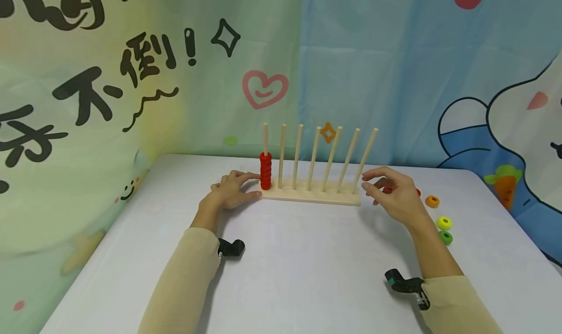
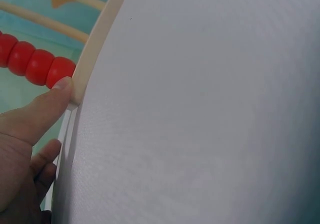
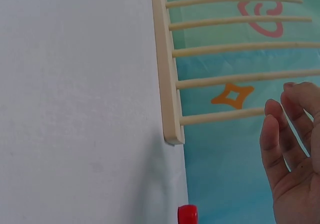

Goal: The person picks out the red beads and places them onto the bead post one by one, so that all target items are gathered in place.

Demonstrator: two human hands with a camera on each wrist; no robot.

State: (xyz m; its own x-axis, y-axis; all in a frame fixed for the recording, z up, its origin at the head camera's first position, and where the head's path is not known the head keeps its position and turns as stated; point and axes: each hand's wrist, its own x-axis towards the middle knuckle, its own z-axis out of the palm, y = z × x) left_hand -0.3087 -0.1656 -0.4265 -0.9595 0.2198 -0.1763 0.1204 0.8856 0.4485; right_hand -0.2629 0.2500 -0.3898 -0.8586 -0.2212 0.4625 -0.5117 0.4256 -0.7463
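A light wooden peg stand [image 1: 311, 195] stands on the table with several upright pegs. A stack of red beads [image 1: 265, 172] fills the lower part of its leftmost peg. My left hand [image 1: 230, 190] holds the left end of the base, thumb at the front corner and index finger towards the back. In the left wrist view the thumb [image 2: 42, 109] touches the base's edge beside the lowest red bead [image 2: 61, 70]. My right hand [image 1: 395, 195] hovers by the stand's right end, fingers loosely bent. Nothing shows between those fingers in the right wrist view.
To the right lie an orange bead [image 1: 432, 201], a yellow bead [image 1: 444, 223] and a green bead [image 1: 446, 237]. Red beads [image 1: 418, 192] sit partly hidden behind my right hand. A printed cloth [image 1: 373, 56] hangs behind the white table [image 1: 298, 265].
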